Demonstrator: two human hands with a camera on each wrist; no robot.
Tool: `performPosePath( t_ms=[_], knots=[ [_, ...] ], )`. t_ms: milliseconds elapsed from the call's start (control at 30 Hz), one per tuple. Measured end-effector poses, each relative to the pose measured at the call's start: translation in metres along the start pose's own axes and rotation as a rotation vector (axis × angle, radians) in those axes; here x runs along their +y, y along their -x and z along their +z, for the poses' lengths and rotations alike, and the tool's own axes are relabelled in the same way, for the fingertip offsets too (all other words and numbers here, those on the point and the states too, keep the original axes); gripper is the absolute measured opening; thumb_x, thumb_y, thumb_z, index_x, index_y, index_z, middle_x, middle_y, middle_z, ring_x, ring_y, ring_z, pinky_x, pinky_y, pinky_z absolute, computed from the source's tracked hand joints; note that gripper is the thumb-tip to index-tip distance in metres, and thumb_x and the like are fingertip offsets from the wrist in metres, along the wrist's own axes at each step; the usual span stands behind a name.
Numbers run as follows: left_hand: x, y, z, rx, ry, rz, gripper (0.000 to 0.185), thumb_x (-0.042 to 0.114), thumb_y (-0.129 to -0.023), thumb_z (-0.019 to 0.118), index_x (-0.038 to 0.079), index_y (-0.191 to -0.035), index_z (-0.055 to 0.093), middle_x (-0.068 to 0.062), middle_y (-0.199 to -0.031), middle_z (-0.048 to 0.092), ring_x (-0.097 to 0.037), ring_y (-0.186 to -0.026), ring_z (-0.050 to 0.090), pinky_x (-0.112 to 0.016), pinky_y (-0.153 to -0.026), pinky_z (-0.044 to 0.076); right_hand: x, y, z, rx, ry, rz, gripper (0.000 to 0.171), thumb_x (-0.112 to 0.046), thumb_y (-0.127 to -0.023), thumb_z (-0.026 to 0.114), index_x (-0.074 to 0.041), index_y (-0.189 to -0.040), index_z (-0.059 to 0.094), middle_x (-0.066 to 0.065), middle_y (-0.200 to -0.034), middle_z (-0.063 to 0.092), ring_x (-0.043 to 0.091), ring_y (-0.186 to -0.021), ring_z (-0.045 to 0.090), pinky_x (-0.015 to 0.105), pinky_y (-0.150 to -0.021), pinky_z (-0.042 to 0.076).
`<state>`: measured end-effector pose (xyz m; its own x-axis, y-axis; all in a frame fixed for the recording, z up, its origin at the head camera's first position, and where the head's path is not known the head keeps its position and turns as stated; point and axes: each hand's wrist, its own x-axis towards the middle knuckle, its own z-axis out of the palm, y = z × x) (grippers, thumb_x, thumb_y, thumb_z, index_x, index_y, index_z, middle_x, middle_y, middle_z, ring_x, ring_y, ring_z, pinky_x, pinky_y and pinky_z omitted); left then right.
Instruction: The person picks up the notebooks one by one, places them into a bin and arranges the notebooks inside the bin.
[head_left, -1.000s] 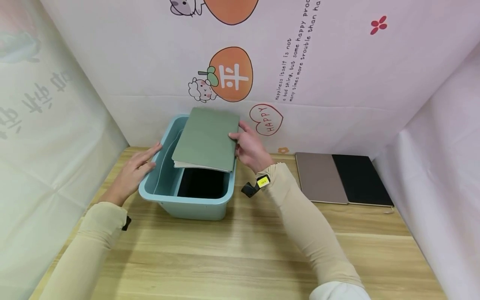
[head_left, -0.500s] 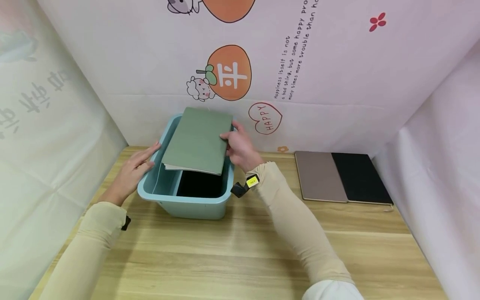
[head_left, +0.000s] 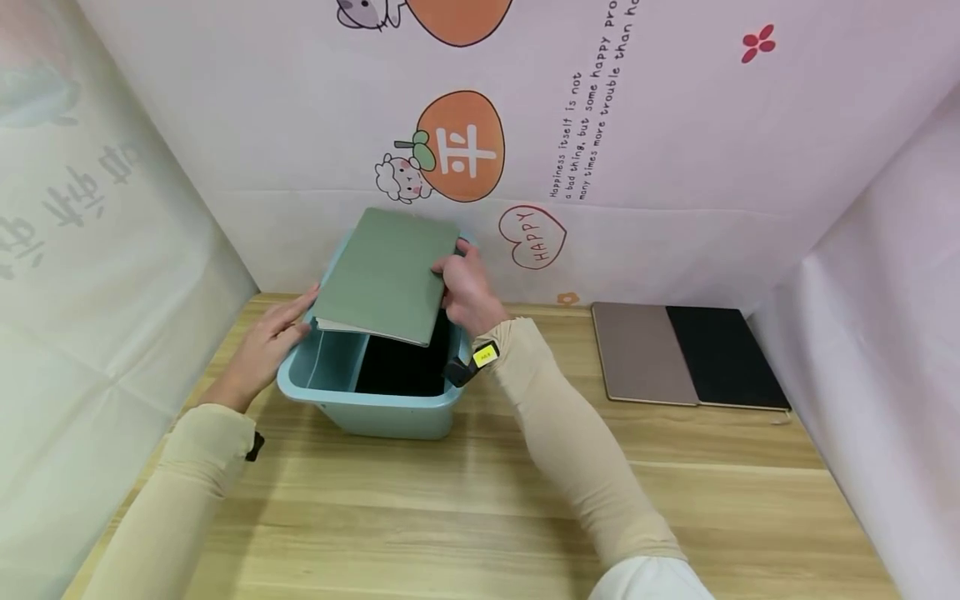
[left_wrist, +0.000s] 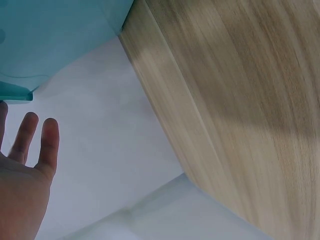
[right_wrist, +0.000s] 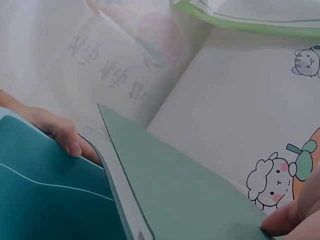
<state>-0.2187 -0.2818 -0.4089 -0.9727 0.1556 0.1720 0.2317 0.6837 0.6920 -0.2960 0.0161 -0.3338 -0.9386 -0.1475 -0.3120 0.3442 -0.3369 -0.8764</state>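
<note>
My right hand (head_left: 463, 287) grips the right edge of a sage-green notebook (head_left: 382, 275) and holds it tilted over a light blue plastic bin (head_left: 375, 398). In the right wrist view the green notebook (right_wrist: 185, 195) slopes across the frame, with a fingertip (right_wrist: 285, 222) on its edge. A black notebook (head_left: 401, 367) stands inside the bin. My left hand (head_left: 266, 342) rests with straight fingers against the bin's left rim; its fingers (left_wrist: 42, 142) show beside the blue bin wall (left_wrist: 55, 35) in the left wrist view.
A brown notebook (head_left: 641, 354) and a black notebook (head_left: 720, 357) lie side by side on the wooden table (head_left: 480, 517) at the back right. Printed white sheets wall in the table at the back and both sides.
My right hand has carried the green notebook leftward over the bin, so it now covers more of the bin's left and back. The left hand has stayed on the rim.
</note>
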Motion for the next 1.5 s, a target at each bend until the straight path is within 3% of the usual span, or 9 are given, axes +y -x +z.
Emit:
performPosePath(
  t_ms=[133, 300, 500, 867, 1000, 1067, 1167, 1333, 1500],
  knots=[
    [0.0, 0.001, 0.0, -0.005, -0.002, -0.003, 0.051, 0.038, -0.11, 0.042, 0.041, -0.16, 0.03, -0.004, -0.168, 0.033, -0.035, -0.134, 0.045, -0.065, -0.105, 0.038, 0.002, -0.001, 0.003, 0.012, 0.013, 0.003, 0.078, 0.005, -0.097, 0.043, -0.023, -0.164, 0.014, 0.015, -0.167, 0.018, 0.033, -0.13, 0.04, 0.043, -0.094, 0.034],
    [0.0, -0.002, 0.002, -0.008, -0.002, -0.001, 0.05, 0.037, -0.11, 0.043, 0.045, -0.157, 0.033, 0.006, -0.168, 0.03, -0.031, -0.134, 0.044, -0.063, -0.106, 0.038, 0.004, -0.002, 0.003, 0.017, 0.031, 0.002, 0.078, 0.005, -0.097, 0.043, -0.023, -0.164, 0.014, 0.014, -0.166, 0.02, 0.036, -0.143, 0.036, 0.049, -0.107, 0.037],
    [0.002, -0.003, 0.002, -0.005, 0.015, -0.017, 0.049, 0.036, -0.109, 0.044, 0.048, -0.156, 0.035, 0.009, -0.167, 0.032, -0.028, -0.133, 0.045, -0.059, -0.102, 0.044, 0.006, -0.003, 0.0, 0.004, 0.088, 0.02, 0.077, 0.004, -0.099, 0.043, -0.026, -0.164, 0.014, 0.012, -0.169, 0.015, 0.034, -0.15, 0.028, 0.06, -0.121, 0.026],
    [-0.001, -0.004, 0.001, -0.006, 0.016, -0.017, 0.048, 0.038, -0.109, 0.044, 0.047, -0.155, 0.036, 0.013, -0.167, 0.03, -0.028, -0.134, 0.044, -0.059, -0.103, 0.041, 0.009, -0.006, 0.002, -0.041, 0.139, 0.04, 0.076, 0.001, -0.101, 0.043, -0.028, -0.163, 0.01, 0.016, -0.163, 0.023, 0.038, -0.142, 0.039, 0.062, -0.114, 0.036],
    [-0.001, -0.003, 0.0, -0.008, 0.017, -0.018, 0.048, 0.037, -0.109, 0.044, 0.048, -0.155, 0.036, 0.014, -0.167, 0.03, -0.028, -0.135, 0.043, -0.06, -0.105, 0.038, 0.009, -0.005, 0.003, -0.051, 0.155, 0.043, 0.077, -0.001, -0.102, 0.044, -0.03, -0.163, 0.008, 0.019, -0.16, 0.028, 0.037, -0.128, 0.048, 0.052, -0.093, 0.048],
    [-0.002, -0.002, 0.0, -0.006, 0.017, -0.016, 0.048, 0.037, -0.109, 0.044, 0.047, -0.156, 0.036, 0.014, -0.167, 0.03, -0.028, -0.136, 0.042, -0.061, -0.106, 0.037, 0.009, -0.005, 0.003, -0.058, 0.167, 0.044, 0.077, -0.002, -0.103, 0.045, -0.03, -0.163, 0.007, 0.021, -0.157, 0.032, 0.034, -0.116, 0.053, 0.046, -0.08, 0.048],
    [-0.003, -0.002, 0.0, -0.003, 0.019, -0.013, 0.048, 0.036, -0.109, 0.045, 0.047, -0.156, 0.036, 0.015, -0.167, 0.029, -0.028, -0.137, 0.042, -0.06, -0.107, 0.036, 0.01, -0.006, 0.004, -0.069, 0.185, 0.049, 0.077, -0.003, -0.104, 0.047, -0.031, -0.163, 0.005, 0.022, -0.153, 0.035, 0.03, -0.102, 0.056, 0.041, -0.07, 0.049],
    [-0.003, -0.002, 0.0, -0.006, 0.029, -0.018, 0.048, 0.036, -0.109, 0.044, 0.046, -0.156, 0.036, 0.015, -0.167, 0.029, -0.028, -0.137, 0.042, -0.06, -0.107, 0.036, 0.013, -0.007, 0.004, -0.089, 0.193, 0.074, 0.078, -0.005, -0.106, 0.047, -0.033, -0.163, 0.002, 0.023, -0.152, 0.036, 0.029, -0.099, 0.057, 0.041, -0.072, 0.05],
    [-0.003, -0.002, 0.001, -0.009, 0.041, -0.032, 0.048, 0.037, -0.109, 0.044, 0.047, -0.155, 0.036, 0.013, -0.168, 0.029, -0.026, -0.133, 0.043, -0.057, -0.105, 0.039, 0.017, -0.009, 0.005, -0.116, 0.171, 0.099, 0.078, -0.002, -0.106, 0.044, -0.032, -0.163, -0.001, 0.023, -0.156, 0.033, 0.034, -0.116, 0.056, 0.046, -0.082, 0.049]
  ],
)
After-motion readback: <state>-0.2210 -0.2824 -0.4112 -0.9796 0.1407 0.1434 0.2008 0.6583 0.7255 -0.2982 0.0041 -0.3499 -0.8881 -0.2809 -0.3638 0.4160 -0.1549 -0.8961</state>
